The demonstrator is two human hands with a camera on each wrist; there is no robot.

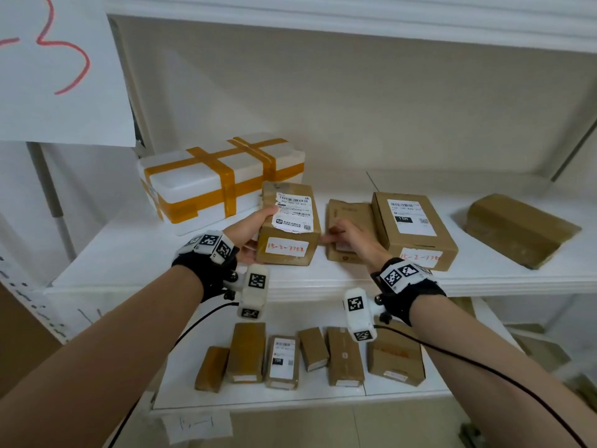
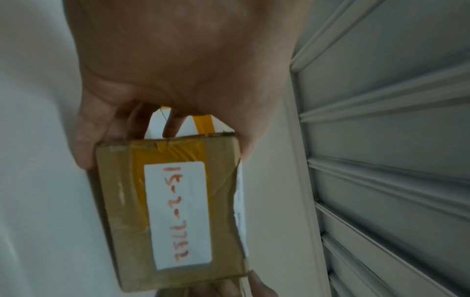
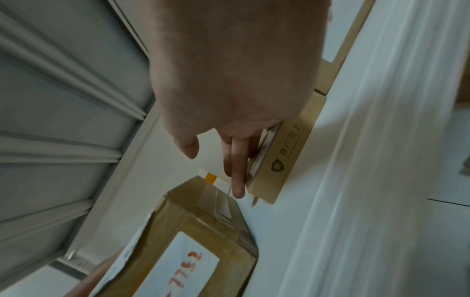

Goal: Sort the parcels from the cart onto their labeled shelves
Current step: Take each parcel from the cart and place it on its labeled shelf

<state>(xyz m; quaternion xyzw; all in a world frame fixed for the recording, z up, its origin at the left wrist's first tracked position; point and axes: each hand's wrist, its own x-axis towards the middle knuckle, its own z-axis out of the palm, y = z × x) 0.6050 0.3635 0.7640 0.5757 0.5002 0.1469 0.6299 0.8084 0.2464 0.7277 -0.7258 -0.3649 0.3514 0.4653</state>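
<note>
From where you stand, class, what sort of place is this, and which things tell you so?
Probably a parcel sorting or pickup room. White shelves hold taped cardboard parcels with shipping labels, a handwritten code sticker marks the parcel in the left hand, and a paper number sign hangs on the rack.

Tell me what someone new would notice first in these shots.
Probably the left hand gripping a brown parcel with a red handwritten label on the middle shelf. Behind it sits a white foam box crossed with orange tape. The right hand rests on a flat carton beside the parcel.
</note>
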